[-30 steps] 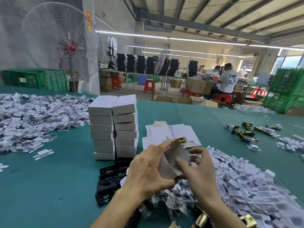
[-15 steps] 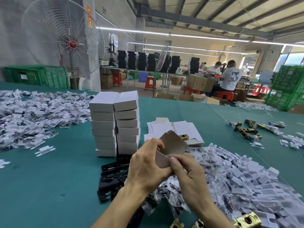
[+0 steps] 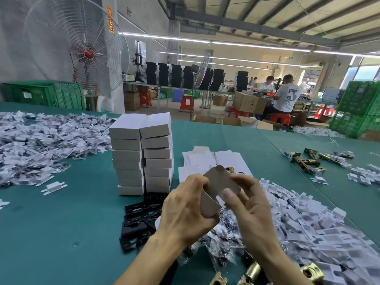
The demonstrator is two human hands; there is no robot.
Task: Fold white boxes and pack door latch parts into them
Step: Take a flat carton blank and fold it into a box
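Gripping a partly folded cardboard box blank (image 3: 219, 183), grey-brown on the face that is showing, the left hand (image 3: 185, 212) is curling its fingers over the blank's left edge while its thumb is pressing against the lower side. The right hand (image 3: 250, 204) is pinching the blank's raised flap, with the thumb lying on the near face and the fingers bending over the top edge; motion blur is hiding the exact fingertip contact. Both hands are holding the box blank in the air above the green felt-covered table (image 3: 61, 223), near the front edge.

At the far left, a loose heap of small white bagged parts (image 3: 41, 140) is lying on the table. Two stacks of folded white boxes (image 3: 141, 155) are standing side by side, touching, just left of the hands. Flat black metal plates (image 3: 139, 219) are lying in front of the stacks, partly behind the left hand. Flat white unfolded blanks (image 3: 205, 159) are lying behind the hands. A second heap of white parts (image 3: 308, 223) is spreading to the right. Brass-coloured latch bodies (image 3: 253, 270) are lying at the bottom edge, under the right forearm.
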